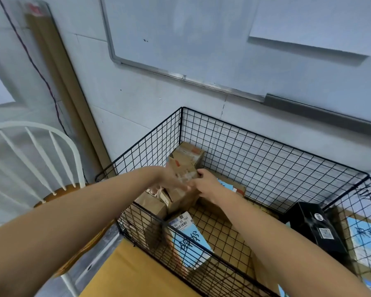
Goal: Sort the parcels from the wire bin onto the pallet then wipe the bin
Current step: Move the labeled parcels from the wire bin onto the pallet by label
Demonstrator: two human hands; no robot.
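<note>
Step in hand: sorting, with wiping not yet begun. Both hands are inside the wire bin [266, 138], at its far-left corner. The right hand [206, 185] grips the right edge of the brown parcel [185, 162], fingers curled on it. The left hand [172, 182] lies against the parcel's near face, too blurred to tell its grip.

A blue-labelled parcel [187, 240] and a black box [315, 227] also lie in the bin. In my judgement, the next move calls for a two-handed lift clear of the rim. The pallet is not in view.

The bin stands against a pale wall under a whiteboard [201, 39], with a white chair [58, 136] to its left.
</note>
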